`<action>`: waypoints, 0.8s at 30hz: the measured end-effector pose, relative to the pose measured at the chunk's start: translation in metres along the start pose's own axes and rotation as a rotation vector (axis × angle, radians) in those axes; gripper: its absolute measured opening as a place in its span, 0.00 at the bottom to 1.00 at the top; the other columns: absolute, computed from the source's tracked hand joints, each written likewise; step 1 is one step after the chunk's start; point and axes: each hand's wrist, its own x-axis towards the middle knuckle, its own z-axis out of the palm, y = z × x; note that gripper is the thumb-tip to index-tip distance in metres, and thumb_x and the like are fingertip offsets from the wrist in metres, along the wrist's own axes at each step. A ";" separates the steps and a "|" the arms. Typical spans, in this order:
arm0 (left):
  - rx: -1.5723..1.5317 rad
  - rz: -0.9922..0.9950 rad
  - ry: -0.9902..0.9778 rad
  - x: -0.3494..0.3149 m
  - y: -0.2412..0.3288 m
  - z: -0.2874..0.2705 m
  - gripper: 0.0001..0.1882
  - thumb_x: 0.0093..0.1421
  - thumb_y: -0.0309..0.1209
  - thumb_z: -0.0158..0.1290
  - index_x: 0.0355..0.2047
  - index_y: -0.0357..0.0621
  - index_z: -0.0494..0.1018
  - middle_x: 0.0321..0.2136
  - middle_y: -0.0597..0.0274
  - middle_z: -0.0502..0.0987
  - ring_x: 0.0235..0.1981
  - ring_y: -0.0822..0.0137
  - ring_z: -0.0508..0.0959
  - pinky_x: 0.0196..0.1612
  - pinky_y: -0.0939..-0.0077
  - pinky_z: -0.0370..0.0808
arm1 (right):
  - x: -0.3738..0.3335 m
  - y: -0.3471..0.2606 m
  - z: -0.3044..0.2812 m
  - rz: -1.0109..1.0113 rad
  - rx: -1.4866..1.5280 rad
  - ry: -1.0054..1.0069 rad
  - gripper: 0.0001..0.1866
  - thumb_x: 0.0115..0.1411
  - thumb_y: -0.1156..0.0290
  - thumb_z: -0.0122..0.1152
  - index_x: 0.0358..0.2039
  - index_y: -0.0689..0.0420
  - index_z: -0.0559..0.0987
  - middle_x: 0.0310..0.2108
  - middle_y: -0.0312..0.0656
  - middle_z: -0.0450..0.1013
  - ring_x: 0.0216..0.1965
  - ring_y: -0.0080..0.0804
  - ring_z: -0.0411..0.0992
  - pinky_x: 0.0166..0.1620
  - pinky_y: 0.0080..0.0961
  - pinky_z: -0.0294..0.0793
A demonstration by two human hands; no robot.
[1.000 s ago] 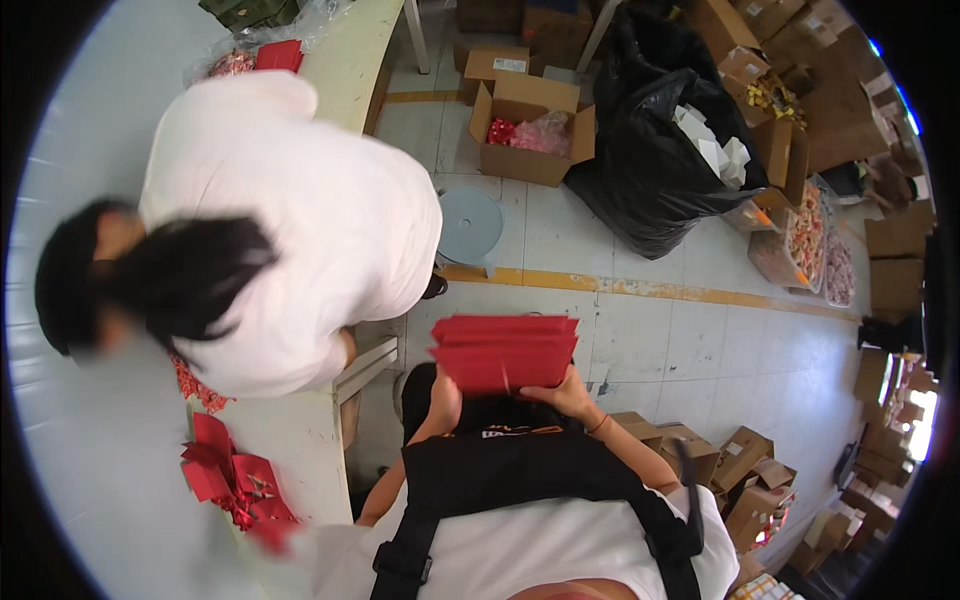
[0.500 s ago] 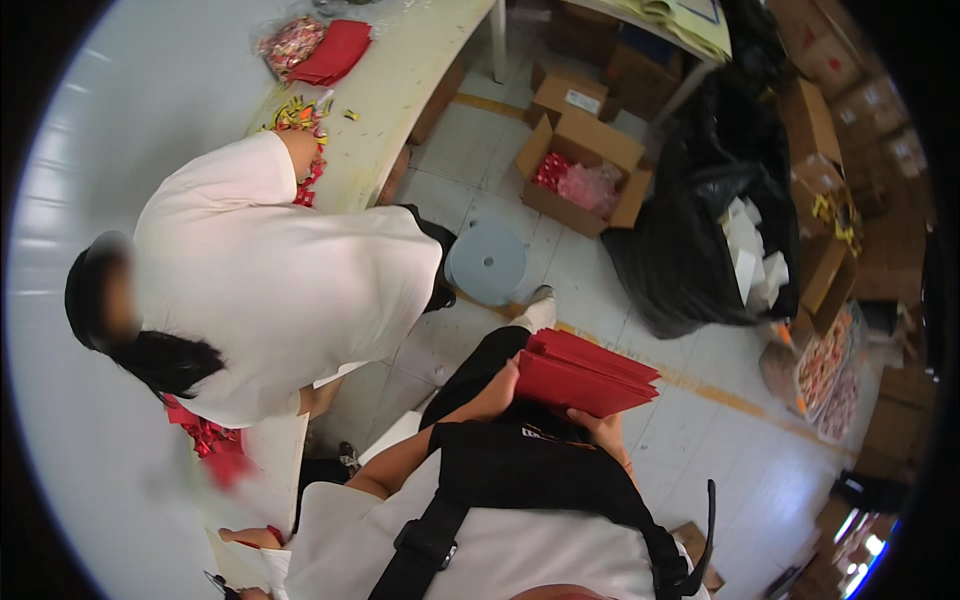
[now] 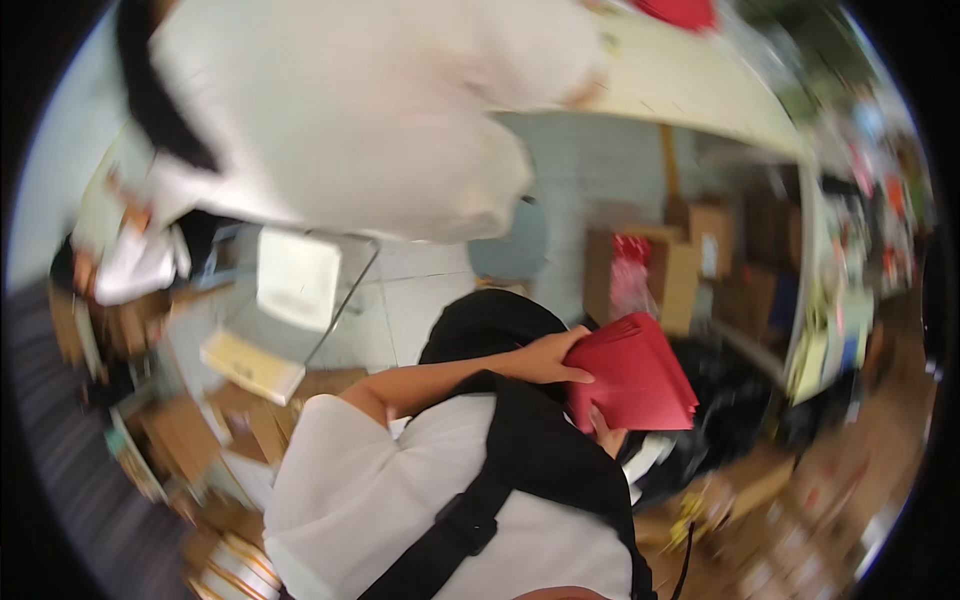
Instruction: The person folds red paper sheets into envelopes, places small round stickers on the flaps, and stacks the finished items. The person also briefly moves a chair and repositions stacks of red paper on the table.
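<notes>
A stack of flat red paper sheets or packets (image 3: 638,378) is held in front of my body, slightly fanned at its edges. My left hand (image 3: 562,356) grips its left side, with the thumb over the top face and the other fingers mostly hidden underneath. Lower down, my right hand (image 3: 607,434) holds the near edge, its thumb pressing on the red surface. Whether the pieces are envelopes or bags cannot be made out.
A person in a white top (image 3: 350,110) bends over a long pale table (image 3: 690,95) ahead. Beyond my knees are a grey-blue stool (image 3: 512,245) and an open carton (image 3: 675,285). A black bag (image 3: 725,410) lies right; a white folding chair (image 3: 298,278) stands left.
My view has swung to the left and is blurred, bringing the folding chair into sight. The red stack stays in both hands, now tilted differently, and the left hand reaches further across it.
</notes>
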 end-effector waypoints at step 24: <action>-0.040 -1.478 2.361 -0.624 -0.490 -0.151 0.34 0.55 0.62 0.58 0.21 0.37 0.78 0.18 0.57 0.78 0.16 0.60 0.77 0.19 0.63 0.74 | 0.255 -0.150 -0.211 -0.798 -2.546 -0.761 0.18 0.58 0.54 0.60 0.42 0.54 0.79 0.35 0.46 0.78 0.39 0.41 0.78 0.39 0.42 0.75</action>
